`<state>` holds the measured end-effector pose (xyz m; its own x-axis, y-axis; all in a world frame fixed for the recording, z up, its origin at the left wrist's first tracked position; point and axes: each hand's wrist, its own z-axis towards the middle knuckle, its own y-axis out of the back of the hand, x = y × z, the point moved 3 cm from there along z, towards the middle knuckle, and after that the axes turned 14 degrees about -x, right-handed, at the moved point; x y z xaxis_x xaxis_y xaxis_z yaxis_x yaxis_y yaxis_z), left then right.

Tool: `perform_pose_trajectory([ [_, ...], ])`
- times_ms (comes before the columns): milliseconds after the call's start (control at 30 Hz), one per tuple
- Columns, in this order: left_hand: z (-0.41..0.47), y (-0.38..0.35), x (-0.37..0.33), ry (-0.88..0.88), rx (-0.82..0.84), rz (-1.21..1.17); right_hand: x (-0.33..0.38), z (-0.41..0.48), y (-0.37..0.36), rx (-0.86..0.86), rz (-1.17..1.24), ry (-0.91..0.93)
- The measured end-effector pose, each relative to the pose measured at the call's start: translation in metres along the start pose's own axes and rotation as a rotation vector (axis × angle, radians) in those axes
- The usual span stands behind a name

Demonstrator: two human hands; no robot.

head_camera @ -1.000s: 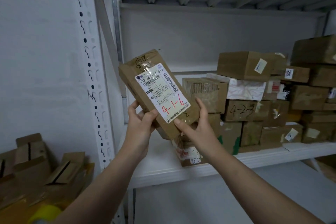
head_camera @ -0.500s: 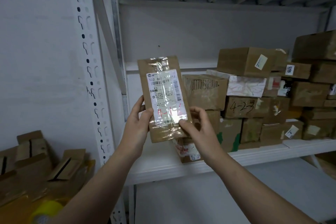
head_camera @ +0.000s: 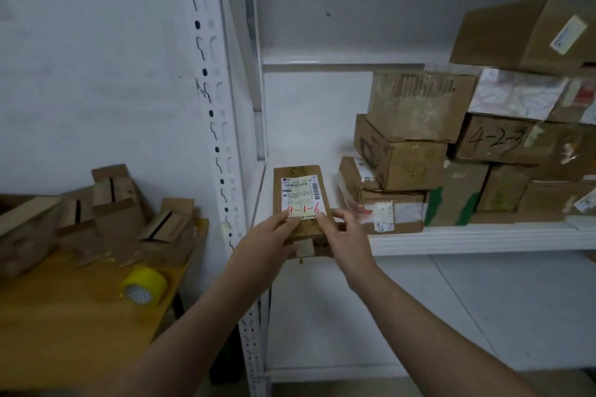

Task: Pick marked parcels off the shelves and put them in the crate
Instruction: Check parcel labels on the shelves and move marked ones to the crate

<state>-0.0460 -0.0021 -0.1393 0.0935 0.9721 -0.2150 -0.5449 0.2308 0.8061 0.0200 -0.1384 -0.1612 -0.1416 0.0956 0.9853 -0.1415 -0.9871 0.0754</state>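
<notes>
Parcel (head_camera: 299, 193) lies flat on the white shelf (head_camera: 467, 237) at centre frame, near end over the shelf's front edge. Left hand (head_camera: 263, 246): fingers (head_camera: 280, 221) on top at the near-left corner. Right hand (head_camera: 346, 235): thumb on top, fingers curled round the right edge. Both clamp it. Brown card, white label, red "4-1-6". Small print unreadable; left thumb and parcel underside hidden.

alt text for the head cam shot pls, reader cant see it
The left hand and right hand hold a flat brown cardboard parcel, red-marked 4-1-6, at the front of a white metal shelf, beside stacked brown cardboard boxes. A yellow tape roll lies on a wooden table to the left.
</notes>
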Motion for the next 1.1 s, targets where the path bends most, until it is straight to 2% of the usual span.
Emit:
perform_pose_trajectory([
  [233,0.007,-0.023,0.022,-0.099,0.018,0.213,-0.013,0.005,-0.012,0.147,-0.275,0.221],
  [333,0.022,-0.026,0.027,-0.170,0.003,0.303,-0.014,0.012,-0.017,0.147,-0.378,0.346],
  [433,0.040,-0.032,0.033,-0.159,0.032,0.350,-0.014,0.021,-0.024,0.137,-0.415,0.407],
  [600,0.063,-0.039,0.041,-0.242,0.043,0.493,-0.008,0.033,-0.033,0.234,-0.505,0.468],
  [767,0.074,-0.045,0.047,-0.251,0.044,0.538,0.001,0.042,-0.031,0.119,-0.488,0.524],
  [867,0.075,-0.045,0.050,-0.211,0.036,0.487,0.007,0.045,-0.024,0.069,-0.436,0.549],
  [967,0.080,-0.035,0.037,-0.261,-0.072,0.375,0.025,0.047,-0.004,0.004,-0.318,0.664],
  [1100,0.097,-0.010,-0.006,-0.317,-0.212,0.190,0.069,0.052,0.045,-0.217,-0.242,0.860],
])
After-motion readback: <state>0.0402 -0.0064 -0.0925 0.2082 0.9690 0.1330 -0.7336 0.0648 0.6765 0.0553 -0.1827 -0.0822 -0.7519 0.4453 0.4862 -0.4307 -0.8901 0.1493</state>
